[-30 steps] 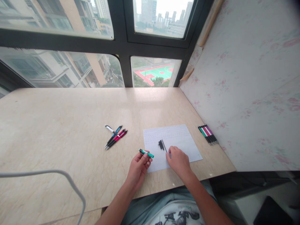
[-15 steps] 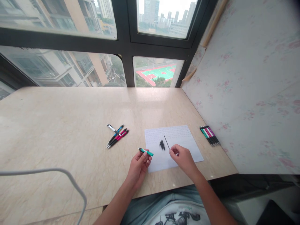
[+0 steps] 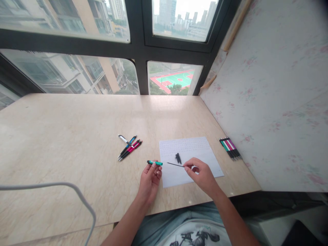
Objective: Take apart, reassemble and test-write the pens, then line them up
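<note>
My left hand pinches a green pen barrel with a black clip end, held nearly level at the left edge of the paper. Between thumb and forefinger of my right hand is a thin black pen refill, its free tip pointing left at the barrel's open end. A small gap separates the two. Just above the refill, black pen parts lie on the sheet of paper, which has handwritten lines across its upper part.
Several pens lie crossed on the marble-look tabletop at left. A neat row of pens sits by the papered wall at right. A grey cable arches over the lower left. Windows stand behind.
My right hand has swung the refill from pointing away from me to lying nearly level, tip leftward. The green barrel has shifted slightly left and levelled out.
</note>
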